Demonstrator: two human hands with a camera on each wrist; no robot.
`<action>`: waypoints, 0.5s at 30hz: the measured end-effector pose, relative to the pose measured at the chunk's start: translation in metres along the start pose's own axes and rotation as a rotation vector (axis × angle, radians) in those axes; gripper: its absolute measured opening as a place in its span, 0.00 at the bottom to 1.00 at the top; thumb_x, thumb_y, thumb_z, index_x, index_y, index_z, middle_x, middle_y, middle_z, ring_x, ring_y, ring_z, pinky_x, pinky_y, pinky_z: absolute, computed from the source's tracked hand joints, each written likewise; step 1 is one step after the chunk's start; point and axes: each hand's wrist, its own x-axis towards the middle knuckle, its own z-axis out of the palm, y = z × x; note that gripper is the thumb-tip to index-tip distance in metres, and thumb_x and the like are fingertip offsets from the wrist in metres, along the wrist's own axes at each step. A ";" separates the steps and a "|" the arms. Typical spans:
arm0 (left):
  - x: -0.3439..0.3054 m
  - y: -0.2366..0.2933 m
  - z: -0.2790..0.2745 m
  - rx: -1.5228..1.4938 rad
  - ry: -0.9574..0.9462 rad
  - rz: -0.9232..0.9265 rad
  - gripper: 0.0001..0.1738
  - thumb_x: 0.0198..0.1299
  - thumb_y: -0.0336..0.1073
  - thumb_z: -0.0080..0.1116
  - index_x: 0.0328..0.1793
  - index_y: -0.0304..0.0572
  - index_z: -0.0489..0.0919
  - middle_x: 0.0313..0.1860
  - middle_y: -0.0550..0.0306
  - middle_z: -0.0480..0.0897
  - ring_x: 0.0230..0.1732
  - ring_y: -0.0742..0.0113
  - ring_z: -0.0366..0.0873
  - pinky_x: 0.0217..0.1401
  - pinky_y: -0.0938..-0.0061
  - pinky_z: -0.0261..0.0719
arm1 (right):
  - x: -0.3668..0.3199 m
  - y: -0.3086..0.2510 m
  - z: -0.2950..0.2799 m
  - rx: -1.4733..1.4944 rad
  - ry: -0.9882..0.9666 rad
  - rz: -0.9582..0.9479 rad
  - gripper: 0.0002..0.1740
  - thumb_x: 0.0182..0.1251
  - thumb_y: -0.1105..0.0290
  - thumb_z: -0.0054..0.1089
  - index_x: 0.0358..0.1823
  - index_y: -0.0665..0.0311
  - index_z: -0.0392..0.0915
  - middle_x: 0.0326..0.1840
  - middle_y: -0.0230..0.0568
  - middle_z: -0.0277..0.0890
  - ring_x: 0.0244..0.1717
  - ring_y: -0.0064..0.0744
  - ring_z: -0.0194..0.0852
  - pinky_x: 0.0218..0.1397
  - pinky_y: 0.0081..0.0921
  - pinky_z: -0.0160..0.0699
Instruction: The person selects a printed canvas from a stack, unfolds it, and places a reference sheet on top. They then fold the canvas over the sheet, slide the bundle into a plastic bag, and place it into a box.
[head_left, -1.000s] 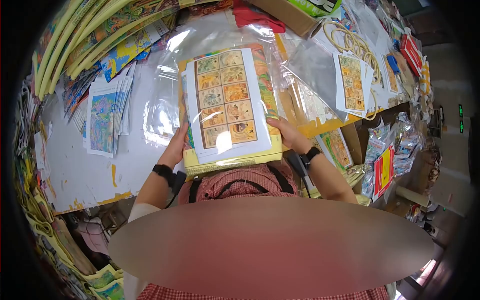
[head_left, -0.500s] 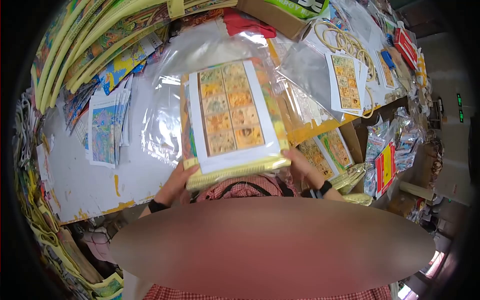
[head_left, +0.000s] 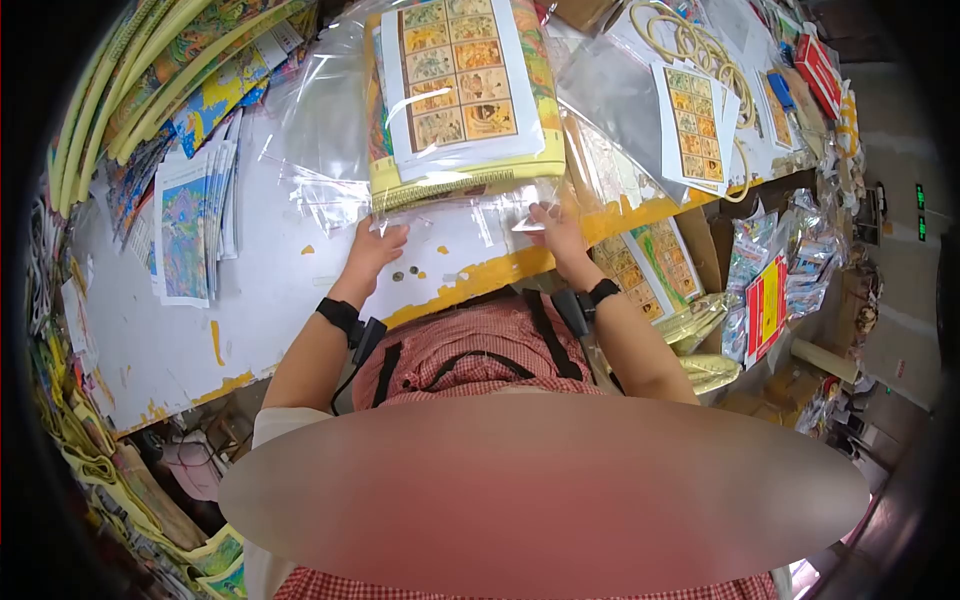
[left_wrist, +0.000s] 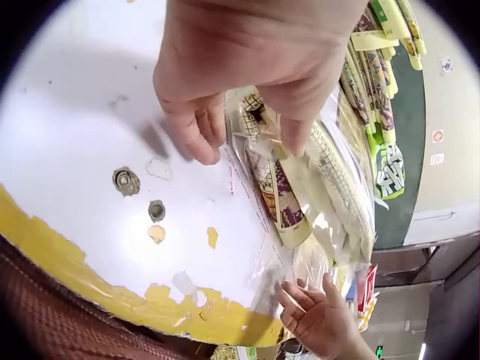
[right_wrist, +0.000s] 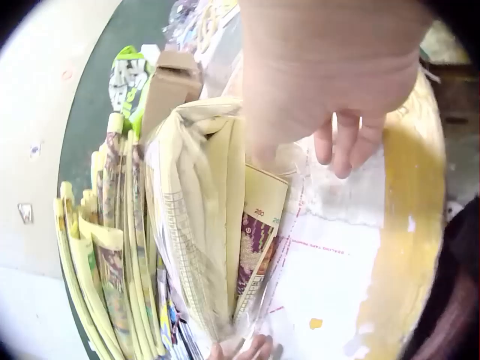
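Note:
A clear plastic bag (head_left: 330,150) lies on the white table, holding a thick folded bundle of yellow-edged patterned cloth (head_left: 470,183). Through its film shows a white sheet printed with a grid of pictures (head_left: 460,75). My left hand (head_left: 372,262) is at the bag's near left corner, thumb and fingers apart with a gap between them. At the near right corner is my right hand (head_left: 562,238), its fingers loosely bent beside the film. In the left wrist view the bag's flap lies between the left hand (left_wrist: 247,67) and the right hand (left_wrist: 322,319).
Printed leaflets (head_left: 190,235) are stacked on the left, below a pile of folded yellow-edged cloths (head_left: 190,80). More picture sheets (head_left: 695,130) and a coil of cream tubing (head_left: 690,45) lie on the right. A box with printed sheets (head_left: 650,270) stands beyond the table edge.
The bagged bundle has moved away from the body, farther onto the table. Both hands have released its sides and now stand apart at its near edge.

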 end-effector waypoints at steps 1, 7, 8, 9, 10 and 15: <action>0.003 0.001 0.002 -0.008 -0.006 -0.009 0.44 0.56 0.45 0.69 0.72 0.38 0.56 0.56 0.49 0.76 0.52 0.62 0.77 0.52 0.68 0.78 | -0.003 -0.002 0.004 0.059 0.004 0.071 0.21 0.69 0.62 0.56 0.57 0.69 0.70 0.45 0.39 0.79 0.40 0.28 0.81 0.38 0.23 0.75; 0.027 -0.011 0.003 -0.143 0.007 -0.058 0.21 0.63 0.42 0.62 0.53 0.33 0.73 0.44 0.52 0.81 0.42 0.68 0.80 0.44 0.77 0.78 | 0.007 0.015 -0.015 -0.097 0.068 -0.039 0.17 0.71 0.61 0.50 0.35 0.68 0.79 0.26 0.39 0.79 0.26 0.26 0.78 0.28 0.25 0.72; 0.022 -0.006 0.007 -0.189 0.041 -0.043 0.13 0.64 0.38 0.60 0.45 0.34 0.77 0.36 0.55 0.82 0.35 0.73 0.78 0.38 0.81 0.76 | 0.010 0.014 -0.028 -0.238 0.087 -0.061 0.18 0.71 0.61 0.50 0.32 0.69 0.79 0.24 0.40 0.78 0.26 0.26 0.78 0.28 0.26 0.72; 0.023 -0.008 0.004 -0.169 0.050 -0.040 0.12 0.64 0.38 0.60 0.44 0.34 0.77 0.36 0.55 0.82 0.33 0.74 0.77 0.37 0.82 0.76 | 0.011 0.014 -0.039 -0.377 0.105 -0.083 0.19 0.71 0.61 0.50 0.29 0.69 0.79 0.23 0.42 0.78 0.26 0.26 0.78 0.28 0.26 0.72; 0.027 -0.009 -0.001 -0.150 0.059 -0.034 0.12 0.64 0.37 0.61 0.43 0.34 0.77 0.35 0.56 0.82 0.32 0.74 0.76 0.35 0.82 0.75 | 0.010 0.009 -0.050 -0.572 0.141 -0.145 0.19 0.70 0.60 0.51 0.28 0.69 0.79 0.23 0.42 0.78 0.25 0.26 0.78 0.28 0.27 0.72; 0.029 -0.015 -0.013 -0.089 0.033 -0.063 0.11 0.60 0.36 0.64 0.42 0.35 0.78 0.34 0.58 0.82 0.28 0.76 0.73 0.32 0.82 0.73 | 0.005 0.008 -0.059 -0.780 0.277 -0.191 0.21 0.68 0.58 0.56 0.26 0.69 0.79 0.23 0.42 0.79 0.22 0.26 0.76 0.28 0.26 0.73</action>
